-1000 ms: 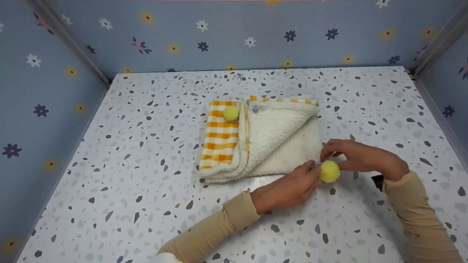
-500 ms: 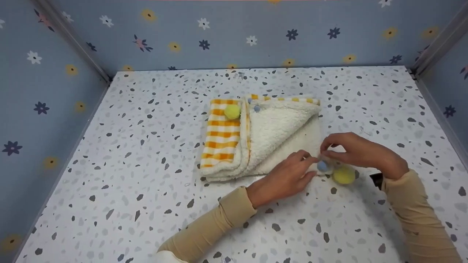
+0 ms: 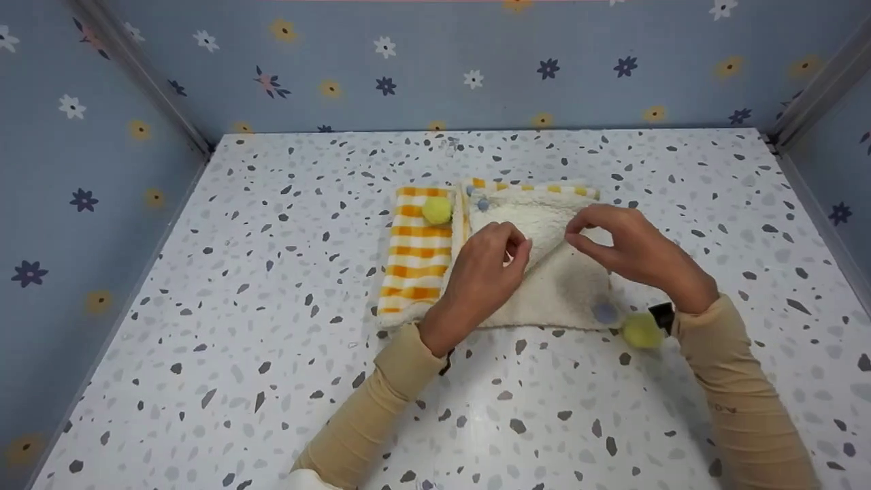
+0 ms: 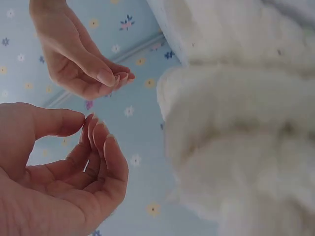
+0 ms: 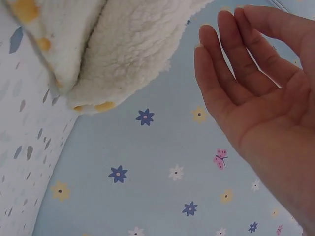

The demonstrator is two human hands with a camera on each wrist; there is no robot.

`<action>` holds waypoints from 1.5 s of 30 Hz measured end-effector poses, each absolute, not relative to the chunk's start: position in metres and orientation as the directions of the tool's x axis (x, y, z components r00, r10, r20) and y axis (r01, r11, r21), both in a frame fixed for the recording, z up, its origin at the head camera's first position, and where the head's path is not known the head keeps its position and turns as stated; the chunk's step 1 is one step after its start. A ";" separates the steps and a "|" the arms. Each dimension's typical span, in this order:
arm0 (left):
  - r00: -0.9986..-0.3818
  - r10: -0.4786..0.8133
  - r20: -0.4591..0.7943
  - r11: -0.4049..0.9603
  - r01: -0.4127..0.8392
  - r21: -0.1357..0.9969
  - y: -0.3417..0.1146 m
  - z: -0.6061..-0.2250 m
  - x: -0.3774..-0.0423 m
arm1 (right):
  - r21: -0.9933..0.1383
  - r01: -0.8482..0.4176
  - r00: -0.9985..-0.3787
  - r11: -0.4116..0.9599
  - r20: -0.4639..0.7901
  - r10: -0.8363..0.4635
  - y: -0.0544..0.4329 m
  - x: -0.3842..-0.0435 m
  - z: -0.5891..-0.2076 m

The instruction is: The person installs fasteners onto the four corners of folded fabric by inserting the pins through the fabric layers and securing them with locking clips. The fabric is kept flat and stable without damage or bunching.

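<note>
A folded fleece blanket [image 3: 578, 286] lies on the table, cream plush on one side and orange-and-white check on the other. My left hand [image 3: 484, 269] hovers over its middle, fingers loosely bent, thumb tip near the fingertips, nothing between them. Over its right part my right hand [image 3: 622, 245] is held in the air, likewise with nothing in it. A yellow pompom [image 3: 642, 331] sits at the blanket's near right corner, beside a blue pompom [image 3: 605, 313]. Another yellow pompom [image 3: 437, 210] lies on the checked strip. Small blue pompoms [image 3: 482, 204] show near the back edge.
The speckled white table [image 3: 272, 272] spreads around the blanket on every side. Blue flowered panels [image 3: 503, 61] stand behind it and at both sides.
Both hands have left the near right corner and moved up and left over the blanket, drawing apart. The corner with its yellow and blue pompoms now lies uncovered.
</note>
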State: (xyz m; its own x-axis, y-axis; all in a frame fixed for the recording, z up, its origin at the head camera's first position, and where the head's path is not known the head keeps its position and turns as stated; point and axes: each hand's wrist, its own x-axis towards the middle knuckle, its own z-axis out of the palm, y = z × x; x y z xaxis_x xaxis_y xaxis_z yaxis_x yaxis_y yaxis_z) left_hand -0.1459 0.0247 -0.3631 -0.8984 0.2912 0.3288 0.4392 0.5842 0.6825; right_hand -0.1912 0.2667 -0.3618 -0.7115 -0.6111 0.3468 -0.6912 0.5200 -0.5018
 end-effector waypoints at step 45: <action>-0.949 0.312 0.043 0.480 0.196 0.855 -0.002 -0.381 -0.179 | -0.641 -0.444 -0.824 0.626 0.018 -0.566 0.214 -0.239 -0.382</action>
